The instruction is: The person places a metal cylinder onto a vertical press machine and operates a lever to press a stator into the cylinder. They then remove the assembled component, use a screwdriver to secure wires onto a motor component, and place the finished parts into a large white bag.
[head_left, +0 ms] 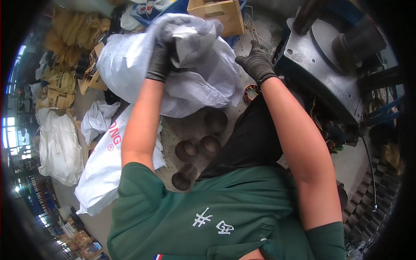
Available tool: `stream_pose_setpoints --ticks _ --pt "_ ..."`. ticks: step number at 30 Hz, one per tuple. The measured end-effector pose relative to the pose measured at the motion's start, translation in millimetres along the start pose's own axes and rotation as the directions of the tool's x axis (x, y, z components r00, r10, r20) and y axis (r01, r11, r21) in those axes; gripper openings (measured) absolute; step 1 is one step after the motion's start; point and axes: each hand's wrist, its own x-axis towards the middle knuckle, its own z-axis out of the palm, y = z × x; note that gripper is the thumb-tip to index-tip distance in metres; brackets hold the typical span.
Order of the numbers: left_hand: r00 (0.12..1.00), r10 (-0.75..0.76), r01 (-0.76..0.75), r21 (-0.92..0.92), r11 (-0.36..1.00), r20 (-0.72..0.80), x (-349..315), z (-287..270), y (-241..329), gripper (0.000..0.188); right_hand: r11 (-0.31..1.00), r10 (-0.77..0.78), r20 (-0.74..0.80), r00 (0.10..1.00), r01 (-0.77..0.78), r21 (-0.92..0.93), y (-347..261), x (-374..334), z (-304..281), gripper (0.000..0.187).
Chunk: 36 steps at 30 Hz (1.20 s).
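My left hand [158, 60], in a dark grey work glove, grips the mouth of a big white woven sack [125, 56]. Folds of the sack hide part of its fingers, and its contents do not show. My right hand [257, 61], gloved alike, is raised to the right of the sack, apart from it. Its thumb stands away from the fingers and nothing shows in it. Below that wrist, a ring-shaped part wound with coloured wire [251, 92] lies on the floor. Several open metal cylinders, among them one near my leg [209, 146], stand below the sack.
A heavy metal machine with a round plate [327, 45] stands close on the right. Beyond the sack is a wooden box [221, 17] by a blue crate [175, 8]. More white sacks [60, 147] lie left. Stacked dark metal parts [368, 203] fill the lower right.
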Motion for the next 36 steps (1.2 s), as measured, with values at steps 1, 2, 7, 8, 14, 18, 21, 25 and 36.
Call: stream_pose_setpoints --ticks 1,2,7,8,14,18,21,25,36 --pt "0.975 0.216 -0.218 0.044 0.975 0.05 8 -24 17 0.061 0.995 0.035 -0.024 0.999 -0.033 0.093 -6 5 5 0.103" --pt "0.871 0.453 -0.491 0.364 0.791 0.191 11 -33 37 0.058 0.981 0.084 -0.051 0.995 -0.073 0.181 -6 12 8 0.116" --pt "0.667 0.663 -0.688 0.622 0.374 0.34 -1 -57 120 0.054 0.793 -0.259 0.155 0.953 0.118 0.598 -25 10 23 0.119" --pt "0.648 0.697 -0.652 0.695 0.301 0.306 -3 -61 126 0.054 0.871 -0.271 0.276 0.922 0.113 0.479 -29 19 22 0.101" --pt "0.743 0.519 -0.591 0.778 0.212 0.423 2 -60 60 0.05 0.644 0.016 0.111 0.994 -0.095 0.759 -46 44 42 0.04" --pt "0.663 0.01 -0.709 0.633 -0.311 0.748 -46 11 -13 0.039 0.903 -0.429 0.032 0.903 0.428 0.018 -57 28 22 0.039" --pt "0.908 -0.242 -0.405 0.864 -0.3 0.342 -4 40 -53 0.038 0.873 -0.473 -0.18 0.863 0.487 0.038 -22 39 29 0.04" --pt "0.991 -0.022 -0.123 0.815 -0.566 0.134 71 -132 -90 0.048 0.186 -0.402 -0.175 0.899 0.268 0.945 -55 8 9 0.031" --pt "0.965 0.189 0.253 0.843 -0.474 -0.183 131 -44 -30 0.041 0.002 -0.232 -0.039 0.972 0.04 0.999 -14 3 -32 0.03"
